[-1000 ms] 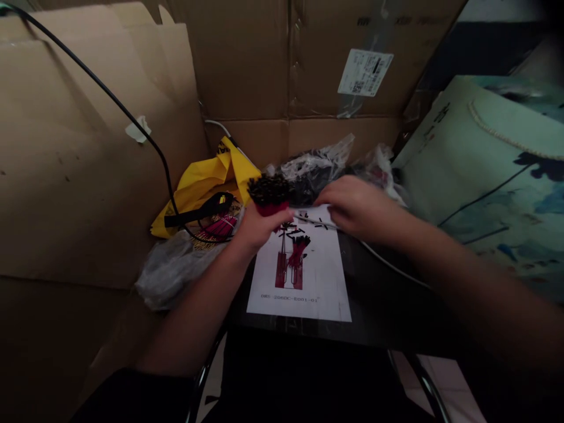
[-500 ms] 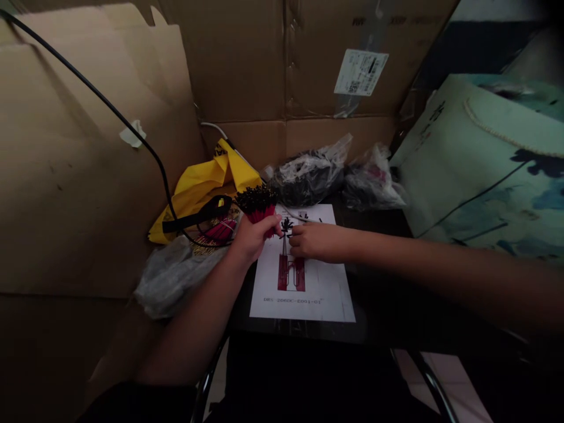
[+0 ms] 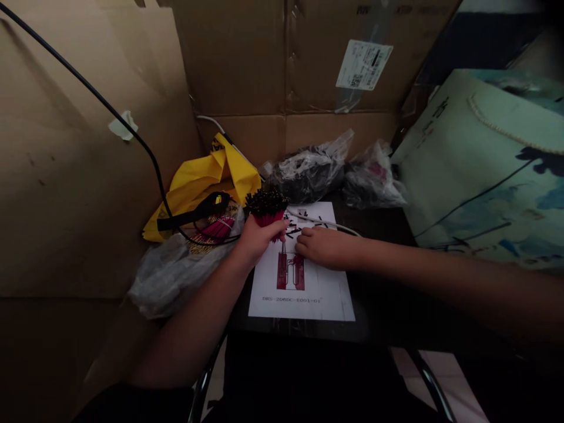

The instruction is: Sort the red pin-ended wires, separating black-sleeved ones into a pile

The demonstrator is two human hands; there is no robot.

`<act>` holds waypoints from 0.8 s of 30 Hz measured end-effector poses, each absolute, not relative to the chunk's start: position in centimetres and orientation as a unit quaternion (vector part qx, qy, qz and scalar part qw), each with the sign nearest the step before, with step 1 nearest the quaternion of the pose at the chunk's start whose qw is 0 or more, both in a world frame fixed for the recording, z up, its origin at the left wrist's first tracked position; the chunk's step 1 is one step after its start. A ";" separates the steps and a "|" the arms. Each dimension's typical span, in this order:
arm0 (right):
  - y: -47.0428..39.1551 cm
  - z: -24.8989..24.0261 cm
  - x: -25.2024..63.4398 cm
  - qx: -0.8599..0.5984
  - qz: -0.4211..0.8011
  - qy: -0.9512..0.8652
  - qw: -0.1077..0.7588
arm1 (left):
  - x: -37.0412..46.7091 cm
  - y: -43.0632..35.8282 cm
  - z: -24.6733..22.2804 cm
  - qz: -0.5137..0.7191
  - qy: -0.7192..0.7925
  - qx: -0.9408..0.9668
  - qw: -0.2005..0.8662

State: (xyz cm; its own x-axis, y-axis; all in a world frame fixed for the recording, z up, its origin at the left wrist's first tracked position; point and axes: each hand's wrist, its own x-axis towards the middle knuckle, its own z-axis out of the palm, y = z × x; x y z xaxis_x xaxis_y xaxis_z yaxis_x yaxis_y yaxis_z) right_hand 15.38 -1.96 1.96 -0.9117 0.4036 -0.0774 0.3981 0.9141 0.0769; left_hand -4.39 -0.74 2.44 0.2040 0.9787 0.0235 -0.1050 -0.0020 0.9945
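Observation:
My left hand [image 3: 258,239] is closed round a thick bundle of red wires [image 3: 269,220] whose black ends fan out at the top. Just right of it, my right hand [image 3: 324,247] rests over the printed sheet [image 3: 304,305] with its fingers curled. What those fingertips pinch, if anything, is hidden. Small black pieces [image 3: 316,220] lie scattered on the upper part of the sheet, close to both hands. A pale cable [image 3: 341,227] crosses the top of the paper behind my right hand.
Left of the hands are a yellow bag [image 3: 198,170], a second tied bundle of red wires [image 3: 215,230] and crumpled clear plastic [image 3: 163,273]. Two plastic bags [image 3: 304,176] sit behind the sheet. Cardboard [image 3: 238,59] walls the back; a pale green paper bag [image 3: 476,176] stands right.
My left hand has shifted slightly right with the wire bundle. My right hand has moved a little right and down. The clump of black pieces between the hands now lies spread on the sheet.

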 end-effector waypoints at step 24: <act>-6.1 -1.8 22.1 0.373 -0.035 0.903 -0.211 | -4.2 -1.0 1.5 0.454 0.434 0.547 0.554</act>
State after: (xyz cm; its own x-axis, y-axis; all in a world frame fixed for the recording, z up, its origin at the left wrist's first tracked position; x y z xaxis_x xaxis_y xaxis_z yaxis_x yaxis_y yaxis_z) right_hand 22.07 -6.07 -1.81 -0.6328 0.6876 0.3559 0.6584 0.7198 -0.2200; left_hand -4.24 -1.02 1.46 0.2104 0.9775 0.0160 -0.0283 -0.0103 0.9995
